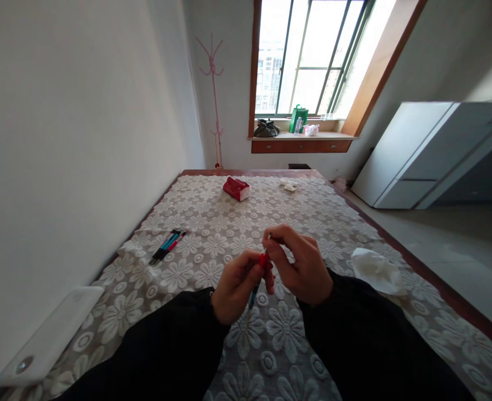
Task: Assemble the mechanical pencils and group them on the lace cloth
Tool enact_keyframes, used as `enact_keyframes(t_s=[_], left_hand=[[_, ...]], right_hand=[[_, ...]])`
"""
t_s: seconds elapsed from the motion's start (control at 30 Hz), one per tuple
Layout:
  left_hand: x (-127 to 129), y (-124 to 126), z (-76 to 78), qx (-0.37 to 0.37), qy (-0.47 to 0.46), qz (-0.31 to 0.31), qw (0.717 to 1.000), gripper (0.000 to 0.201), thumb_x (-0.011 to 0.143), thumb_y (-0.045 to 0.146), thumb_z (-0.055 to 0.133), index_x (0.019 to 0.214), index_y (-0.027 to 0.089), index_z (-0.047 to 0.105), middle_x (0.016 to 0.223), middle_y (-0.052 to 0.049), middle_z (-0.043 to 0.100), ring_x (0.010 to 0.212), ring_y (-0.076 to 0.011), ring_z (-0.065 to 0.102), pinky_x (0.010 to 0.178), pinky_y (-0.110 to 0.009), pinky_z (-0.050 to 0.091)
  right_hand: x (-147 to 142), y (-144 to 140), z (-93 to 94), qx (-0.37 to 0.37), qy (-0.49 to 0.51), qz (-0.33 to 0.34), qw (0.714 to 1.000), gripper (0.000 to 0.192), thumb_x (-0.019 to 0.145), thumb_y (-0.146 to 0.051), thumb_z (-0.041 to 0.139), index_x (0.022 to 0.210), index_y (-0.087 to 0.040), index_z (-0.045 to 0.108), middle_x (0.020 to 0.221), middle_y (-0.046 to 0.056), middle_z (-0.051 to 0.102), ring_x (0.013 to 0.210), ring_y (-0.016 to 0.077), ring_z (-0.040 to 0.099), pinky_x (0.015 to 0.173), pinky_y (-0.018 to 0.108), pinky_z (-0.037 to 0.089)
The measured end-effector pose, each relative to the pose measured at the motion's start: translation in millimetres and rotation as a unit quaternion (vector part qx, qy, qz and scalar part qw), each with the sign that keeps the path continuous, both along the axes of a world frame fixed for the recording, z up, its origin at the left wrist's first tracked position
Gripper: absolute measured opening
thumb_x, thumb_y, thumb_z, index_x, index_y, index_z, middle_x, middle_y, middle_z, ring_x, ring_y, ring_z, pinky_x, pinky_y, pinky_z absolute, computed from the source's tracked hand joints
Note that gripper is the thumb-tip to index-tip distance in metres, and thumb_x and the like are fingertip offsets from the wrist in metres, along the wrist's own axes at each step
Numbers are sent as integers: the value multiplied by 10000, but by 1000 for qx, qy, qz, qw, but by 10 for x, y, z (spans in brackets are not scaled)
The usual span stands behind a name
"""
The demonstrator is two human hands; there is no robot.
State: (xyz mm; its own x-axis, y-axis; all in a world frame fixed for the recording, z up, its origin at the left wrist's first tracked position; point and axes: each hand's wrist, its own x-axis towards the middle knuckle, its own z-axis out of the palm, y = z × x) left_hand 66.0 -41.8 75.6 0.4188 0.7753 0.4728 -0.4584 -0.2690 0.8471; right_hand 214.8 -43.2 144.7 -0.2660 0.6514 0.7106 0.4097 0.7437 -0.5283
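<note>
In the head view my left hand (pixel 238 284) is closed around a small red pen part (pixel 263 260), with the fingers bent over most of it. Close against it on the right, my right hand (pixel 300 264) pinches a thin pen piece (pixel 269 236) with a dark end between thumb and forefinger. The two pieces meet or nearly meet between the hands; the exact join is too small to make out. Below the left fingers shows a teal and dark pen-like piece (pixel 253 296); I cannot tell whether it is held or lies on the cloth.
Several teal, black and red pens (pixel 168 245) lie together on the flowered tablecloth (pixel 215 245) at left. A red tissue pack (pixel 236 189) and crumpled white bits (pixel 288 185) are farther back. A white tissue (pixel 377 271) lies at right, a white oblong object (pixel 52 337) near left.
</note>
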Motion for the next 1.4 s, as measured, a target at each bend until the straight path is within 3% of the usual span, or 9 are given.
enact_keyframes(t_s=[0.57,1.0,1.4], left_hand=[[-7,16,-108,25,40,44,998,258,1005,392,494,988,149,578,680,15,577,574,-98,570,555,-217,452],[-27,21,-22,25,20,27,999,214,1002,352,513,1012,147,574,722,8,589,610,-102,597,593,-225,490],[-5,-23,-146,49,41,67,996,224,1018,342,467,1020,153,588,659,18,576,565,-99,594,565,-218,494]], right_hand=[[-21,-17,11,15,-10,9,1000,79,952,-160,490,913,-209,539,732,-28,600,600,82,552,611,203,438],[-20,-38,42,6,-17,0,1000,86,953,-184,494,890,-207,548,717,-21,605,601,91,561,605,214,435],[-34,-39,27,1,-4,0,1000,88,955,-182,487,887,-205,538,711,-30,584,573,78,534,588,204,425]])
